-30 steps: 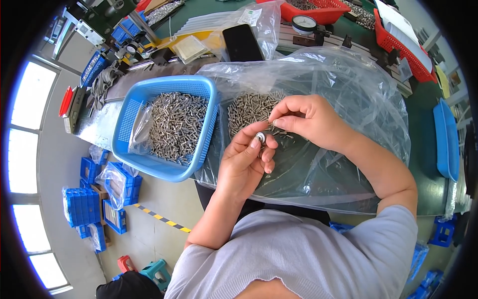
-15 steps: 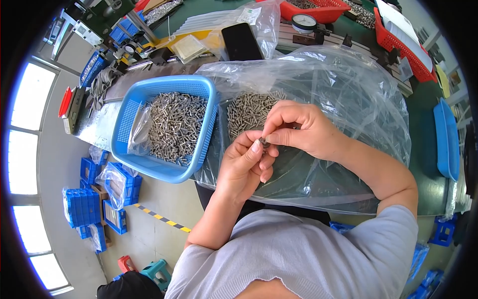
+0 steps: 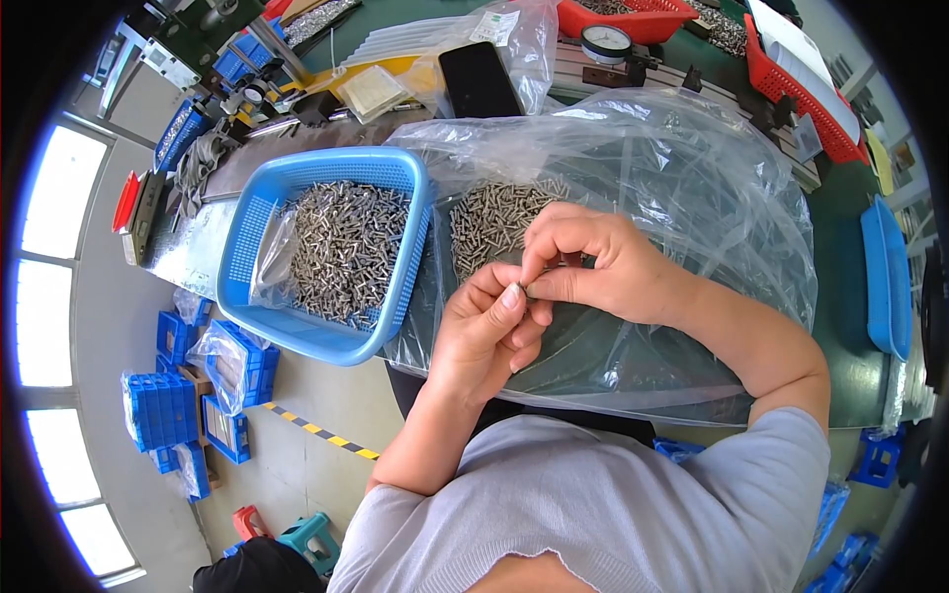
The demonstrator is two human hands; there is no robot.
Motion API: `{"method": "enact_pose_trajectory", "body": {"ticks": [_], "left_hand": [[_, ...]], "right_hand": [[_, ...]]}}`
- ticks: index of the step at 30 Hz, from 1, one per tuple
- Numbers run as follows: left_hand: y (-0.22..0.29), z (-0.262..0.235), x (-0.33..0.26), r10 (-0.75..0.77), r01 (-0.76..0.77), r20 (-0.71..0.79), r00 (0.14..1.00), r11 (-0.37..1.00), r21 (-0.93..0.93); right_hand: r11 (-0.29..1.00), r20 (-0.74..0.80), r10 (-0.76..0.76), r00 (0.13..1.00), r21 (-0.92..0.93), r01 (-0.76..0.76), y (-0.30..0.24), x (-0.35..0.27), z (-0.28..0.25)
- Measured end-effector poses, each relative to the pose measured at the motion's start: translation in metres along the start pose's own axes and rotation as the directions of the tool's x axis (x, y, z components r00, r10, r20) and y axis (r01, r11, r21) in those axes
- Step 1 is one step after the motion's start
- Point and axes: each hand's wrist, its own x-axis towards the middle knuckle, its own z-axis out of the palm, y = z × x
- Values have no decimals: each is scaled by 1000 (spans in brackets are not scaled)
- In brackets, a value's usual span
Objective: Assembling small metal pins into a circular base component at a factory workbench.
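Left hand: the left hand (image 3: 481, 333) rises from the lower edge, palm half turned up, its fingers (image 3: 506, 296) pinched on a small metal part (image 3: 521, 289).
Right hand: the right hand (image 3: 591, 259) arches over from the right, fingers curled and gripping the same part from above.
Part: held between both hands, above the clear plastic bag (image 3: 692, 178).
Count: one loose pile of metal pins (image 3: 489, 219) in the bag; one blue basket (image 3: 259, 222) of pins just left, touching the bag.
Room: the worktop (image 3: 840, 247) edge runs below the hands; red trays (image 3: 633, 20) stand farther back.
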Motion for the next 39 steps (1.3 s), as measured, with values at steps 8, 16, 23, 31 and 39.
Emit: {"method": "enact_pose_trajectory", "body": {"ticks": [8,16,23,31,39], "left_hand": [[1,-4,0,-48,49,71,996,999,-3],[-4,-1,3,40,-40,-11,999,999,-37],[-2,-1,5,38,-38,5,999,997,-67],[-2,-4,4,54,-52,18,998,991,-119],[-1,-2,3,52,-50,23,998,995,-88]], "right_hand": [[1000,76,-2,997,25,0,5,0,-1],[997,18,9,1000,-74,-8,-1,-1,-3],[869,-69,99,993,-479,-120,9,2,-24],[657,74,47,996,-753,25,7,-1,-21],[625,-3,-76,997,-779,45,17,-2,-6]]}}
